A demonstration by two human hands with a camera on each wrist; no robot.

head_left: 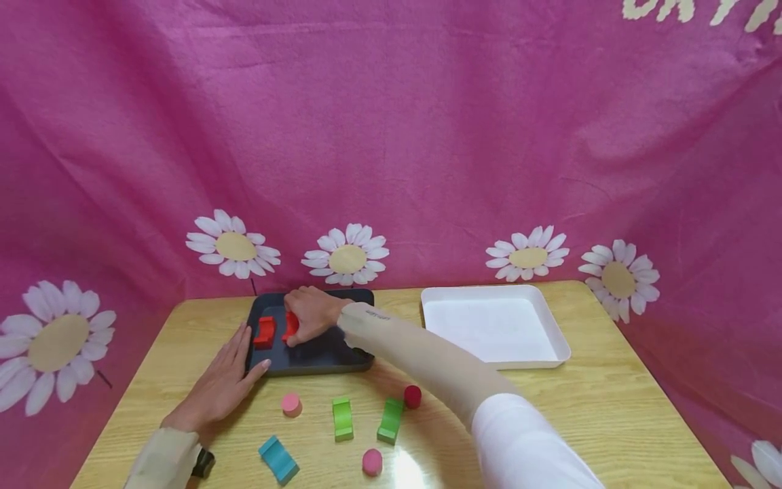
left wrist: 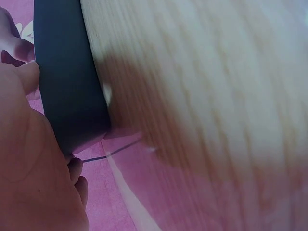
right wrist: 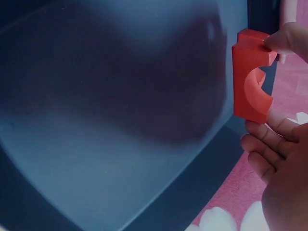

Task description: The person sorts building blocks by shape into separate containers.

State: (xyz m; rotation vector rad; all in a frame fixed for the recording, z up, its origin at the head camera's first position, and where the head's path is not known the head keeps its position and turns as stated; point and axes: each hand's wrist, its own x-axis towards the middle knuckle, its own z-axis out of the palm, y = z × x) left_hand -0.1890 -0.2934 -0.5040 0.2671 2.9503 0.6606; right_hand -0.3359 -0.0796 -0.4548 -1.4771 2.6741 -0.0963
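In the head view a dark tray (head_left: pixel 326 352) lies at the back left of the table. My right hand (head_left: pixel 314 312) reaches into it and pinches a red block (right wrist: pixel 245 79) with a rounded cutout between thumb and fingertips. Left of that block, a second red block (head_left: pixel 265 333) sits inside the tray. With fingers extended, my left hand (head_left: pixel 222 380) rests along the tray's left side, the thumb near its front corner. From the left wrist, that hand touches the tray's outer wall (left wrist: pixel 67 77).
A white tray (head_left: pixel 495 329) stands at the back right. Nearer the front lie two green curved blocks (head_left: pixel 343 419), a blue block (head_left: pixel 278 460), two pink cylinders (head_left: pixel 372 462) and a dark red cylinder (head_left: pixel 413 396). A pink curtain (head_left: pixel 415 149) hangs behind the table.
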